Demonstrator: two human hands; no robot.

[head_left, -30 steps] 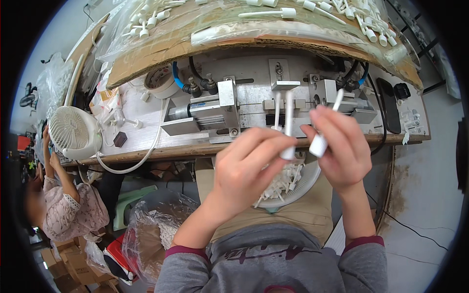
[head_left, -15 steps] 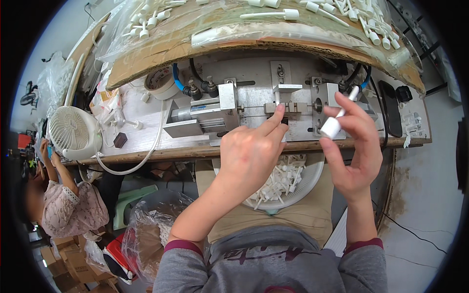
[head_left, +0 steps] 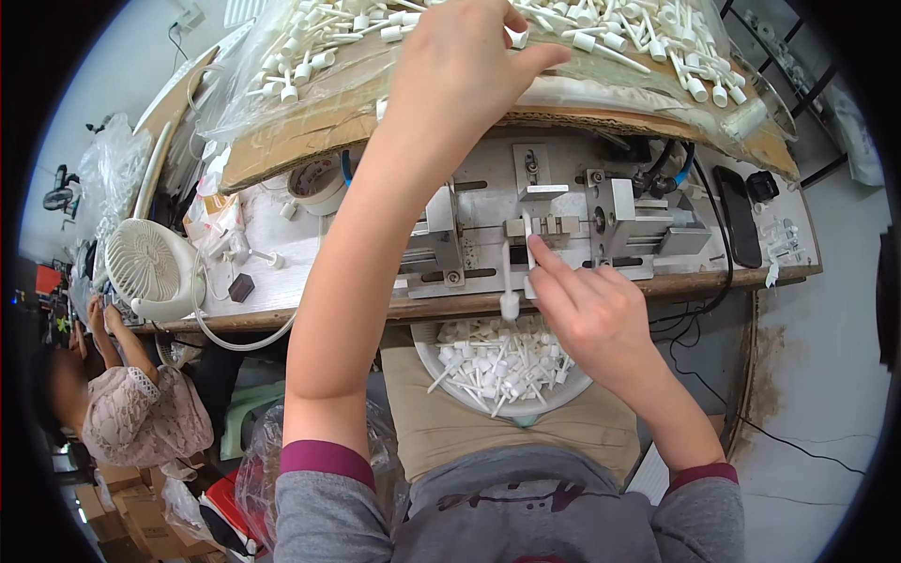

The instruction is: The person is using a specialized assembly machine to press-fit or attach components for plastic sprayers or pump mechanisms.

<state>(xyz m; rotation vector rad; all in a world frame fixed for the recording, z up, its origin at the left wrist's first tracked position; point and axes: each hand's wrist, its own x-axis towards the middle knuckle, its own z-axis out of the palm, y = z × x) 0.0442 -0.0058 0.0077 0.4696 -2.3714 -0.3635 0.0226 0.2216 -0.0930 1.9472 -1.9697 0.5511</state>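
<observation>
right hand (head_left: pixel 596 314) pinching a white stick (head_left: pixel 527 251) upright at the metal jig (head_left: pixel 554 225). left hand (head_left: pixel 460 56) stretched over the heap of white parts (head_left: pixel 657 38) on the cardboard, grip not discernible. advisable: stick square in slot, fingertips clear of clamp.

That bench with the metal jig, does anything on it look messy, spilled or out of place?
Nothing looks spilled or broken. The white plastic pieces lie in a loose heap on the cardboard shelf, and more fill the bowl on the lap. The right hand sets one white piece at the metal jig; the left hand reaches into the heap.
</observation>
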